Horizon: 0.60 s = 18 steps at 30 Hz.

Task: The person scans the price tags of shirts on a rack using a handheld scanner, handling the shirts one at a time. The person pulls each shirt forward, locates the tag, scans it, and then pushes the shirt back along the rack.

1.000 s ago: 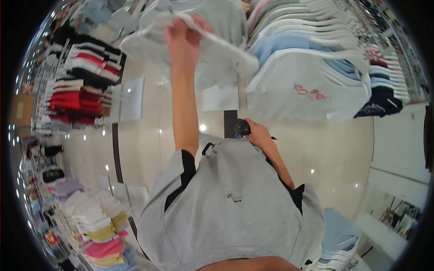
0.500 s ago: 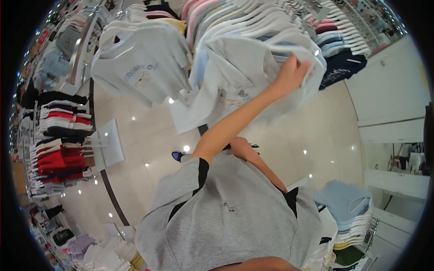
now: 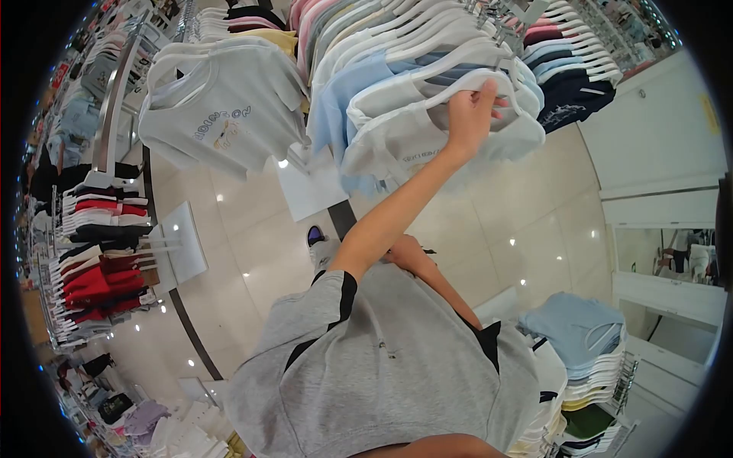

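My left hand (image 3: 469, 122) reaches up to the rack, closed around the white hanger (image 3: 460, 85) at the neck of a white printed shirt (image 3: 393, 145). Its thumb lies over the hanger and the fingertips show at the right. Part of the shirt's print is hidden behind my wrist. Light blue shirts (image 3: 332, 103) hang right behind it. My right hand (image 3: 406, 252) is curled low in front of my waist, by the hem of my grey top (image 3: 374, 343); its fingers are mostly hidden, and I cannot tell what they hold.
Left of the held shirt hangs a white shirt with a cartoon print (image 3: 221, 126). A navy garment (image 3: 576, 103) hangs at the right, near white cabinets (image 3: 649, 137). Red garments (image 3: 103, 282) hang far left. A light blue shirt (image 3: 573, 324) fronts a rack at lower right.
My left hand has moved left and slightly down with the hanger, and the white shirt now hangs turned more edge-on. My right hand stays at my waist. The view has shifted slightly.
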Available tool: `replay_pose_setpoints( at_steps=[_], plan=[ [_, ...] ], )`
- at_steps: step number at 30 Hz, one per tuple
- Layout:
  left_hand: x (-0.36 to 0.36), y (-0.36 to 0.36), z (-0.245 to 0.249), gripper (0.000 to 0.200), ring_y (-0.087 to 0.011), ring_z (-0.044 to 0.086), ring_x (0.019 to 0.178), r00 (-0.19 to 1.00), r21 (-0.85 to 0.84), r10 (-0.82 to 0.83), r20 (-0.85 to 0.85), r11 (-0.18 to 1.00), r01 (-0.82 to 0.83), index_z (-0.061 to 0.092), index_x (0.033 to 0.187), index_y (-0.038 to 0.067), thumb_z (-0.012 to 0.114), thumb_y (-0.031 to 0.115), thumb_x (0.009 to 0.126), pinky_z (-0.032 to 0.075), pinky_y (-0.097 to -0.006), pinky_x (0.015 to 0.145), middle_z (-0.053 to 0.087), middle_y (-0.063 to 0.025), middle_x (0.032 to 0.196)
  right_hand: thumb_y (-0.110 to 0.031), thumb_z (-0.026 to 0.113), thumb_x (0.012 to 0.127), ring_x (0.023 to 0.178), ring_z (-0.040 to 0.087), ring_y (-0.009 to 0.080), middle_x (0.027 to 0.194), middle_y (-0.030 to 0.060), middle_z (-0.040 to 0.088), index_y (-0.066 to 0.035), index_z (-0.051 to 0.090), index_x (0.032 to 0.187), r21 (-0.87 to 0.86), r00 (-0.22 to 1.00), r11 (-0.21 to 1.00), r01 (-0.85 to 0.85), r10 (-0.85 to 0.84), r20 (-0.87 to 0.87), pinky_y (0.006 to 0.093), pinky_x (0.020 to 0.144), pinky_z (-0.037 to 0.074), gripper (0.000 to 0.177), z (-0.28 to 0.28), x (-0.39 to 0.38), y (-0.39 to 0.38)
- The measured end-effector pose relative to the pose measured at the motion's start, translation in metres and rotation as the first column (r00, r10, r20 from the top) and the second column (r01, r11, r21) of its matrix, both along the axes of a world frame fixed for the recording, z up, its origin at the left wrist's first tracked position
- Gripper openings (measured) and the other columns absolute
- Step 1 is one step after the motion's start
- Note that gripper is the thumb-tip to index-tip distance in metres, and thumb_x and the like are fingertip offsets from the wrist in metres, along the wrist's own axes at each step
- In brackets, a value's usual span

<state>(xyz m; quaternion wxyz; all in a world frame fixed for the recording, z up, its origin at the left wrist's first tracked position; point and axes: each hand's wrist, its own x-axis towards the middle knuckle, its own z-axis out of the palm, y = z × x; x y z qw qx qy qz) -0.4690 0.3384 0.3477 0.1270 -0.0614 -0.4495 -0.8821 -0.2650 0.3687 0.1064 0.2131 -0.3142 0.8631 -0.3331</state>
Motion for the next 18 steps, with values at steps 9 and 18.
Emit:
replay_pose_setpoints(
  at_steps=[9, 18],
  plan=[
    [-0.009, 0.023, 0.031, 0.037, -0.0136, 0.067, 0.073, 0.993, -0.304, 0.004, -0.120, 0.952, -0.040, 0.064, 0.103, -0.003, 0.057, 0.033, 0.100, 0.051, -0.0248, 0.060, 0.069, -0.0074, 0.091, -0.014, 0.070, 0.074, 0.092, 0.063, 0.0422, 0.101, 0.0221, 0.065, -0.001, 0.052, 0.117, 0.062, 0.997, 0.995, 0.075, -0.076, 0.018, 0.0492, 0.079, 0.051, 0.049, -0.004, -0.003, 0.003],
    [-0.017, 0.013, 0.023, 0.042, -0.0113, 0.064, 0.065, 0.994, -0.093, 0.095, -0.056, 0.991, -0.100, 0.065, 0.100, -0.004, 0.059, 0.037, 0.098, 0.049, -0.0230, 0.055, 0.067, -0.0060, 0.083, -0.013, 0.069, 0.073, 0.090, 0.064, 0.0416, 0.098, 0.0218, 0.065, -0.002, 0.045, 0.125, 0.103, 0.994, 0.990, 0.097, -0.101, 0.035, 0.0496, 0.078, 0.052, 0.058, -0.004, -0.011, 0.003]
  ],
)
